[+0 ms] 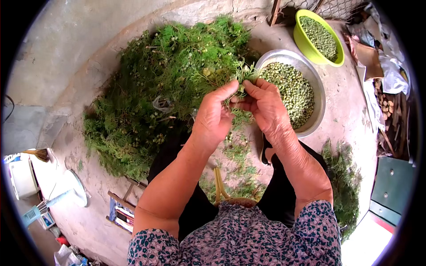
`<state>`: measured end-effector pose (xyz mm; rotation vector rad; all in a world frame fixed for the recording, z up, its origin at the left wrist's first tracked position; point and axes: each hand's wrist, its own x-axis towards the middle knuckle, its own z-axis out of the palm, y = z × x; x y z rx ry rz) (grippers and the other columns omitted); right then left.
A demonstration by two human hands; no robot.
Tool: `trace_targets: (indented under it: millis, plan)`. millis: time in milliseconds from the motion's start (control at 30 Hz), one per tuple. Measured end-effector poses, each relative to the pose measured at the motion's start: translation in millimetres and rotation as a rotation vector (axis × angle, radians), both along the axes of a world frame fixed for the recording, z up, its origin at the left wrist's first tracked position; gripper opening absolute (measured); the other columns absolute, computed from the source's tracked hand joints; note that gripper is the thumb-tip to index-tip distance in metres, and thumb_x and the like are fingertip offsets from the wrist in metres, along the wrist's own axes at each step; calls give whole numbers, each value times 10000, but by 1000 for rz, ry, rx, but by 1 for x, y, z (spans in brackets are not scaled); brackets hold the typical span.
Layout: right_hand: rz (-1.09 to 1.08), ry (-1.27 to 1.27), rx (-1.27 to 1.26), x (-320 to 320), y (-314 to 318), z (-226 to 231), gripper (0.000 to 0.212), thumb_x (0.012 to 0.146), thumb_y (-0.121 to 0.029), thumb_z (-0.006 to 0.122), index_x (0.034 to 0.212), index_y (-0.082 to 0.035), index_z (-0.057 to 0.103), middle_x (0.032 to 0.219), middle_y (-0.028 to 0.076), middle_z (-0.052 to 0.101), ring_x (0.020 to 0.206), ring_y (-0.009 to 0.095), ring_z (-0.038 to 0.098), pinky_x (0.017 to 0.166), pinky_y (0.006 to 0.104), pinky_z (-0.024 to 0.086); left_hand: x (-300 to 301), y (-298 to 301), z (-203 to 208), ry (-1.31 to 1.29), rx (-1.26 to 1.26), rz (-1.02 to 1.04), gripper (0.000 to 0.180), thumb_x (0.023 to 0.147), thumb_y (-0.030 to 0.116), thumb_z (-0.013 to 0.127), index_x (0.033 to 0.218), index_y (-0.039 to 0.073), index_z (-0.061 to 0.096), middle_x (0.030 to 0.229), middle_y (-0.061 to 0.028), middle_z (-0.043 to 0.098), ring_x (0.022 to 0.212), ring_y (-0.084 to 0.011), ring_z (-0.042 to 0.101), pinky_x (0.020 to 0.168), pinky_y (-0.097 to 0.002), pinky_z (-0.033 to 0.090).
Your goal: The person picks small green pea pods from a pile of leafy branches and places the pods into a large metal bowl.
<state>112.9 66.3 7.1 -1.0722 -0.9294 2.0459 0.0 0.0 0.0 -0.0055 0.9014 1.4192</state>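
Observation:
Both hands meet in front of me over a green conifer sprig with flat, scaly leaves. My left hand pinches the sprig between thumb and fingers. My right hand is closed at the same sprig, thumb against its stem; whether a small cone sits in its fingertips I cannot make out. Beyond and to the left lies a big heap of cut conifer branches dotted with small pale cones. Just right of my right hand stands a metal basin holding many small green cones.
A lime-green plastic basin of green cones stands at the far right. More branches lie right of my leg. Loose sprigs litter the floor between my feet. A small folding stool and a pale blue fan are at the left.

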Motion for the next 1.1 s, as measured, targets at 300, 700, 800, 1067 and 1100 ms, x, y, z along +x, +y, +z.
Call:
trace_targets:
  millis: [300, 700, 800, 1067, 1100]
  plan:
    - [55, -294, 284, 17, -2, 15, 133, 816, -106, 597, 898, -3, 582, 745, 28, 598, 579, 109, 549, 526, 222, 418, 5, 5, 9, 122, 82, 30, 151, 790, 35, 586, 928, -26, 593, 903, -97, 605, 822, -204, 582, 778, -359, 510]
    - [-20, -372, 631, 32, 18, 9, 196, 758, -77, 677, 919, 24, 627, 796, 49, 612, 717, 96, 541, 654, 232, 446, 18, 9, 14, 217, 48, 27, 168, 758, 4, 625, 923, -13, 596, 853, -83, 611, 770, -169, 580, 617, -370, 529]
    - [-22, -181, 501, 34, 15, 10, 186, 730, -49, 696, 890, 23, 636, 772, 22, 618, 697, 69, 529, 650, 219, 443, 16, 9, 19, 229, -31, 17, 238, 722, -9, 661, 946, 39, 597, 834, -62, 627, 749, -141, 596, 542, -309, 490]
    - [-46, -67, 412, 29, 12, 9, 145, 751, -26, 669, 889, 4, 640, 767, 13, 618, 676, 76, 538, 671, 213, 449, 13, 9, 16, 376, 23, -64, 169, 691, 67, 710, 842, 69, 635, 765, -3, 611, 600, -66, 507, 434, -224, 320]
    - [-51, -44, 373, 28, 12, 8, 141, 754, -29, 667, 889, 0, 642, 765, 14, 619, 672, 77, 538, 670, 212, 449, 11, 9, 16, 400, 15, -65, 168, 685, 59, 711, 835, 62, 636, 757, -4, 608, 583, -65, 502, 428, -223, 315]
